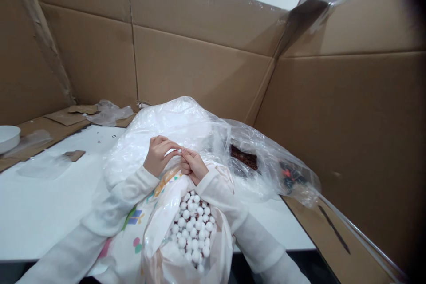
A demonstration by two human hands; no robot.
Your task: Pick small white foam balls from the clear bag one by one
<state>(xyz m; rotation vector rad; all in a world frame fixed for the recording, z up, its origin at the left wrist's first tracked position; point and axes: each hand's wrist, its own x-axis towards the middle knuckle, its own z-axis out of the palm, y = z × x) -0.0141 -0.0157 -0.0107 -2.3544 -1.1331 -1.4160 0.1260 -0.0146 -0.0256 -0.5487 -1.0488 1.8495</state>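
My left hand pinches a small white ball between thumb and index fingertip. Right against it is my right hand, its fingers curled closed and its thumb tip meeting the ball's side; anything inside that grip is hidden. Below my wrists, an open plastic bag with a colourful print holds many small white balls, with reddish-brown bits showing between them. Behind both hands lies a large, full clear plastic bag with white contents.
Clear plastic at the right covers a dark brown piece and some black-and-red items. A white bowl, plastic scraps and cardboard pieces are at the left. Tall cardboard walls enclose the white table.
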